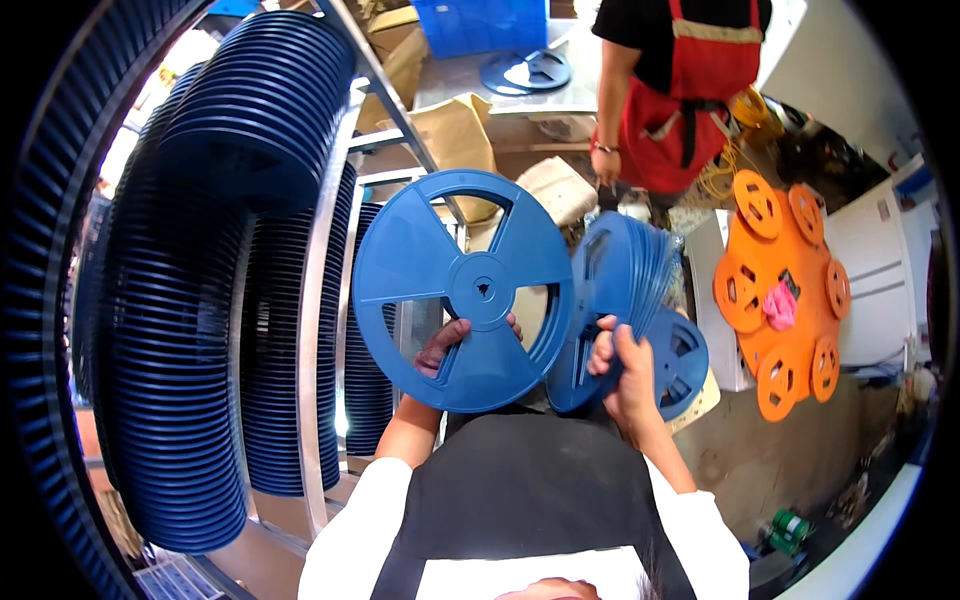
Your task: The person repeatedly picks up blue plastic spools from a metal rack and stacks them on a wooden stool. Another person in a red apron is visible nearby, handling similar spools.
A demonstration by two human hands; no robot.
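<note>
A blue plastic reel (480,265) with a round hub and wedge-shaped openings stands upright before my chest. My left hand (444,346) grips it, the fingers reaching through the openings behind the hub. To its right is a fanned batch of several similar blue reels (622,262), blurred at its right edge. The fingers and thumb of my right hand (630,378) are closed on the near rim of this batch. Another blue reel (688,365) shows just beyond my right hand, partly covered by the batch.
On the left, a metal rack (318,330) carries long rows of dark blue reels (175,410). Ahead, a table (450,88) bears a blue crate (482,25) and loose reels. A person in a red apron (665,120) stands there. An orange rack with round wheels (760,275) is at right.
</note>
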